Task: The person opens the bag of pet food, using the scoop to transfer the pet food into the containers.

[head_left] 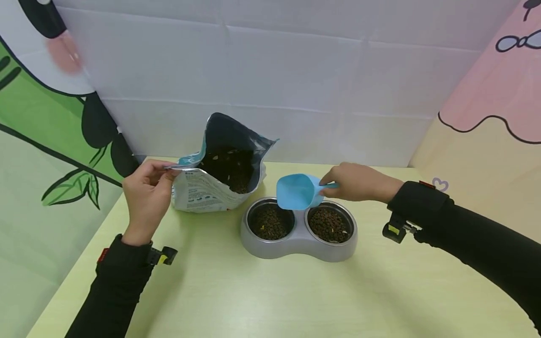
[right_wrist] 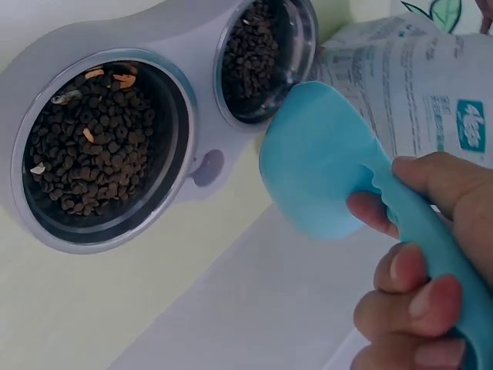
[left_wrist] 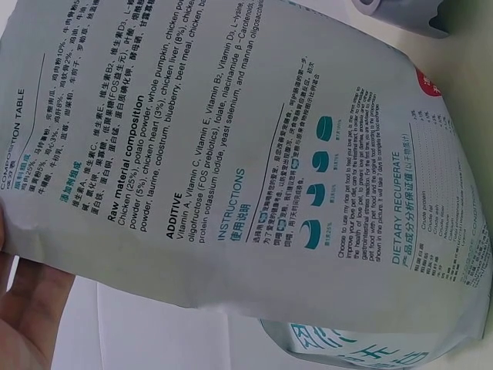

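Observation:
My left hand [head_left: 148, 192] pinches the top edge of an open pet food bag [head_left: 203, 195], which stands on the table with dark kibble inside. Printed text covers the bag's side in the left wrist view. In my right hand [head_left: 352, 182] is the handle of a light blue scoop [head_left: 296, 191], fingers wrapped round it. The scoop hangs above the back of a grey double bowl stand [head_left: 299, 244], and its inside looks bare in the head view. Brown kibble lies in both metal bowls, the left bowl [head_left: 270, 219] and the right bowl [head_left: 331, 223]; a few pale bits show among it.
The pale yellow table [head_left: 253, 295] carries the bag and bowl stand. Behind it rises a white sheet wall [head_left: 287, 70]. Printed cartoon hangings flank it, a green one [head_left: 46, 103] on the left and a pink one [head_left: 498, 94] on the right.

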{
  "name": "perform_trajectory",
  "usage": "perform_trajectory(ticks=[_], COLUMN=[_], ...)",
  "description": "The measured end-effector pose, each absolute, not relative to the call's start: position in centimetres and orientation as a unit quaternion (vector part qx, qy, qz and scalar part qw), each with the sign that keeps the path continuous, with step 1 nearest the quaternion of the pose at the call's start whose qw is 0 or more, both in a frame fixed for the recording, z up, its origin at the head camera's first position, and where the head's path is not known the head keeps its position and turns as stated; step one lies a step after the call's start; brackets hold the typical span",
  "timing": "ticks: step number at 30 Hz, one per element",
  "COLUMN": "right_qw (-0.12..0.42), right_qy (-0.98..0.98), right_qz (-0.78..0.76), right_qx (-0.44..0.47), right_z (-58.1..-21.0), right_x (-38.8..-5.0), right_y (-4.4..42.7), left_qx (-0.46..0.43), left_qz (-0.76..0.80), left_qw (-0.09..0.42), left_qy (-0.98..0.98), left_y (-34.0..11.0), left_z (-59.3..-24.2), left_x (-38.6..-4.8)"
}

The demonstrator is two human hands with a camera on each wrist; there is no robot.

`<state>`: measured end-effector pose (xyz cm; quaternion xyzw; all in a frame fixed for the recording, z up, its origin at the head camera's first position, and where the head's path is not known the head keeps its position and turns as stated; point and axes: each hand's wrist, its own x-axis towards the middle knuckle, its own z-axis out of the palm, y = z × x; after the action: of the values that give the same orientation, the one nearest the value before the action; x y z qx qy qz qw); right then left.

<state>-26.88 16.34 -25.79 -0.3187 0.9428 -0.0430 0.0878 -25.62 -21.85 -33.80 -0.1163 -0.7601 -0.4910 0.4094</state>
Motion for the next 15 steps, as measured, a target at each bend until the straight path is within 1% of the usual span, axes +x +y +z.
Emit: perform_trajectory(ticks=[5, 10, 15], right_qw=[0.103, 0.110, 0.161], right_qy=[0.939, 0.940, 0.937], right_qz=[-0.096, -0.128, -0.159], right_qx=[-0.314, -0.298, -0.267], right_z=[-24.3, -22.7, -20.9], right_x=[-26.7, -26.2, -25.5], right_y=[17.7, 19.0, 20.1], left_qx=[-0.115, -0.113, -0.112], left_qz=[-0.491, -0.494, -0.494], left_qw=[0.410, 0.401, 0.399], left_qy=[-0.760, -0.763, -0.765], left_y=[-21.9, -21.8, -21.7], left_z=[-33.6, -33.5, -33.3], left_x=[-25.6, -25.4, -25.3])
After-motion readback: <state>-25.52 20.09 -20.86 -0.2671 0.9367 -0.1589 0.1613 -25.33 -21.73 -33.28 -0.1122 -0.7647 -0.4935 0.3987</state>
